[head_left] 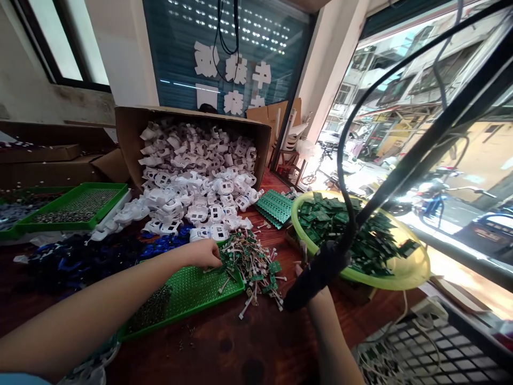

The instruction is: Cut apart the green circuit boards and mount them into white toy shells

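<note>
My left hand is closed at the left edge of a pile of small green circuit boards with white-plugged leads. Its fingertips point down into the pile, and what they hold is too small to make out. Beneath that hand lies a green perforated tray with small screws at its left end. My right hand is mostly hidden behind a black tool handle; only part of its fingers and back shows, so its grip cannot be made out. A yellow basin of green boards stands just beyond it.
A cardboard box lies on its side, spilling white plastic shells. Dark and blue parts spread on the left, near another green tray. Green board panels lie behind the pile. A black crate stands at lower right.
</note>
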{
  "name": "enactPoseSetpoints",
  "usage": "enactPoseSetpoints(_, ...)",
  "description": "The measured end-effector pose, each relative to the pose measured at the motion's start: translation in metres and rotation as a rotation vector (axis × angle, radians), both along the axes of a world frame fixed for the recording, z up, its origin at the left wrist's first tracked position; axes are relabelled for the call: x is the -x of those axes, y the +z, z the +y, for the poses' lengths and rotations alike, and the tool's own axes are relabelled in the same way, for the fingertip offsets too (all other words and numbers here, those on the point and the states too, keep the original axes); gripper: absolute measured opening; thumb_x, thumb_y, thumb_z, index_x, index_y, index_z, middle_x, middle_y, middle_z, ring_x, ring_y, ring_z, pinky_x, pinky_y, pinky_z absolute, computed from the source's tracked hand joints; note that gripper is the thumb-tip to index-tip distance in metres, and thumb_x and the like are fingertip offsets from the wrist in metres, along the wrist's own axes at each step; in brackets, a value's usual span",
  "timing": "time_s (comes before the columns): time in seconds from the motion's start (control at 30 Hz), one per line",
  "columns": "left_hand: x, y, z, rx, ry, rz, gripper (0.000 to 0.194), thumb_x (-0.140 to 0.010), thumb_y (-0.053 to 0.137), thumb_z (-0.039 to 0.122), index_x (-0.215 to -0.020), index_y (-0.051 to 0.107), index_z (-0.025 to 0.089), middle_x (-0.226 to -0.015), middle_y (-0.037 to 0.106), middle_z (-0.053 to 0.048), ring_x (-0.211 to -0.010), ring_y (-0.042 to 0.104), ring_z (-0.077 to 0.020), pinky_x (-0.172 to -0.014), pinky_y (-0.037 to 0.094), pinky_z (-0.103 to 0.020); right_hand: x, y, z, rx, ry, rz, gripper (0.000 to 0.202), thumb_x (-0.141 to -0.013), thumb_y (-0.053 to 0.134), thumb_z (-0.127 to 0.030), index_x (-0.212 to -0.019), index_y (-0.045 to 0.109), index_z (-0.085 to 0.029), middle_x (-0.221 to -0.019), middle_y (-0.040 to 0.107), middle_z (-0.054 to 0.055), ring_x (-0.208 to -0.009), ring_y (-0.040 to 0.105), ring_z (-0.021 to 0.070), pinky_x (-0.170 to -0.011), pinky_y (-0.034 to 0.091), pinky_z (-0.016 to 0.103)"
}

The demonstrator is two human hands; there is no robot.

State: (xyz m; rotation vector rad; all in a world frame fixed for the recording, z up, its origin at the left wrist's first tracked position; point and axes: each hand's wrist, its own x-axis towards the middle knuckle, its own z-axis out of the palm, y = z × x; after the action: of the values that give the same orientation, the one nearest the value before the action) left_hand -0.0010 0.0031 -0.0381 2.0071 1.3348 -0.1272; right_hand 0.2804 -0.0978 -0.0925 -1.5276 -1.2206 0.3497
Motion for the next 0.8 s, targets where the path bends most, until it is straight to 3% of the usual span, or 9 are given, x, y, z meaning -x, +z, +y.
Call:
enactPoseSetpoints(0.2, 0.004, -0.003, -0.014, -0.136, 0.069, -0.032, 0.028, -0.063, 0.062, 0.032, -0.085, 0.064, 0.015, -0.080, 0.067, -0.005, -0.070, 0.061, -0.0181, -0.058, 0.044, -0.026, -0.004, -0.002, -0.050, 0.083, -0.050, 0.332, 0.036, -0.078, 0.051, -0.045, -0.102, 0.054, -0.019, -0.098, 0.061, 0.005, -0.092, 0.055, 0.0211, -0.083, 0.043, 0.030)
enactPoseSetpoints(0.3, 0.003, -0.009, -0.018, -0.183, 0.089, -0.017, 0.023, -0.066, 0.061, 0.029, -0.084, 0.061, 0.013, -0.081, 0.066, -0.005, -0.070, 0.060, -0.0169, -0.063, 0.045, -0.030, -0.002, -0.004, -0.069, 0.003, -0.124, 0.473, 0.033, -0.078, 0.053, -0.045, -0.101, 0.052, -0.021, -0.100, 0.057, 0.003, -0.099, 0.051, 0.0197, -0.092, 0.037, 0.031)
enactPoseSetpoints(0.4, 0.001, -0.012, -0.018, -0.208, 0.104, -0.023, 0.021, -0.066, 0.059, 0.028, -0.081, 0.062, 0.014, -0.082, 0.067, -0.007, -0.071, 0.061, -0.0181, -0.064, 0.045, -0.029, 0.004, -0.005, -0.090, -0.117, -0.185, 0.499, 0.028, -0.079, 0.054, -0.043, -0.099, 0.052, -0.022, -0.099, 0.055, 0.003, -0.097, 0.050, 0.0180, -0.093, 0.034, 0.032)
enactPoseSetpoints(0.5, 0.004, -0.003, -0.019, -0.213, 0.118, -0.051, 0.026, -0.065, 0.056, 0.031, -0.084, 0.063, 0.015, -0.086, 0.069, -0.008, -0.075, 0.062, -0.0213, -0.063, 0.045, -0.027, 0.015, -0.003, -0.114, -0.160, -0.172, 0.390, 0.022, -0.081, 0.053, -0.039, -0.094, 0.055, -0.022, -0.097, 0.056, 0.004, -0.096, 0.050, 0.0182, -0.092, 0.034, 0.032)
enactPoseSetpoints(0.6, 0.010, 0.020, -0.026, -0.208, 0.118, -0.088, 0.032, -0.065, 0.055, 0.033, -0.090, 0.065, 0.016, -0.090, 0.070, -0.007, -0.081, 0.063, -0.0227, -0.068, 0.046, -0.026, 0.034, 0.009, -0.129, -0.063, 0.020, 0.275, 0.019, -0.079, 0.053, -0.035, -0.093, 0.056, -0.023, -0.098, 0.057, 0.005, -0.099, 0.051, 0.0203, -0.089, 0.037, 0.030)
enactPoseSetpoints(0.73, 0.016, 0.056, -0.045, -0.145, 0.083, -0.131, 0.034, -0.066, 0.058, 0.038, -0.094, 0.068, 0.021, -0.095, 0.071, -0.002, -0.086, 0.064, -0.0211, -0.072, 0.046, -0.023, 0.061, 0.029, -0.125, 0.322, 0.466, 0.091, 0.015, -0.080, 0.050, -0.033, -0.087, 0.057, -0.021, -0.087, 0.059, 0.003, -0.082, 0.055, 0.0176, -0.075, 0.041, 0.026)
enactPoseSetpoints(0.8, 0.015, 0.065, -0.056, -0.091, 0.082, -0.162, 0.031, -0.065, 0.061, 0.038, -0.091, 0.070, 0.024, -0.096, 0.071, 0.000, -0.089, 0.064, -0.0215, -0.074, 0.047, -0.023, 0.071, 0.034, -0.116, 0.479, 0.560, 0.003, 0.016, -0.082, 0.048, -0.035, -0.083, 0.056, -0.021, -0.082, 0.058, 0.001, -0.077, 0.054, 0.0163, -0.072, 0.040, 0.025)
